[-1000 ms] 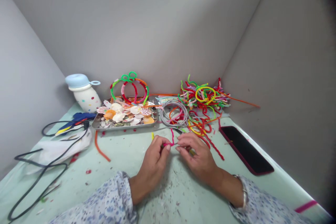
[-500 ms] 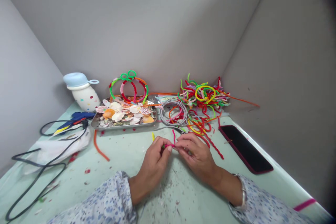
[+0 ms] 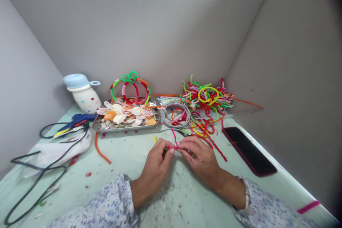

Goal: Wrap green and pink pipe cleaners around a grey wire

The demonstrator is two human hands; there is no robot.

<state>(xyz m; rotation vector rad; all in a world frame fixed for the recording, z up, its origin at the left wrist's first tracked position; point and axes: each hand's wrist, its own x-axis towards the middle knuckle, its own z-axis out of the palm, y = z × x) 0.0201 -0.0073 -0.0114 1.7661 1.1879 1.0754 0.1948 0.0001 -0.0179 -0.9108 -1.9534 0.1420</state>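
A pink pipe cleaner [image 3: 174, 137] stands up from between my two hands, its lower part running sideways from one set of fingertips to the other. My left hand [image 3: 157, 162] is closed in a pinch on it, with a bit of green at the thumb and a yellow tip [image 3: 155, 139] showing behind the fingers. Opposite, my right hand [image 3: 200, 156] pinches the pink piece from the right. The fingers hide most of what lies between them. Behind my right hand rests a dark-handled tool [image 3: 183, 133], partly covered.
A metal tray [image 3: 125, 129] of shells stands at the back, with pipe-cleaner rings [image 3: 136, 92] behind it. Right of it lie a wire coil [image 3: 163, 115] and a heap of pipe cleaners [image 3: 192, 94]. A phone [image 3: 249, 151] lies right; a bottle [image 3: 87, 98] and black cable [image 3: 26, 192] are left.
The upright pink end has swung a little to the left and shows longer above my fingertips. Both hands keep nearly the same place and grip.
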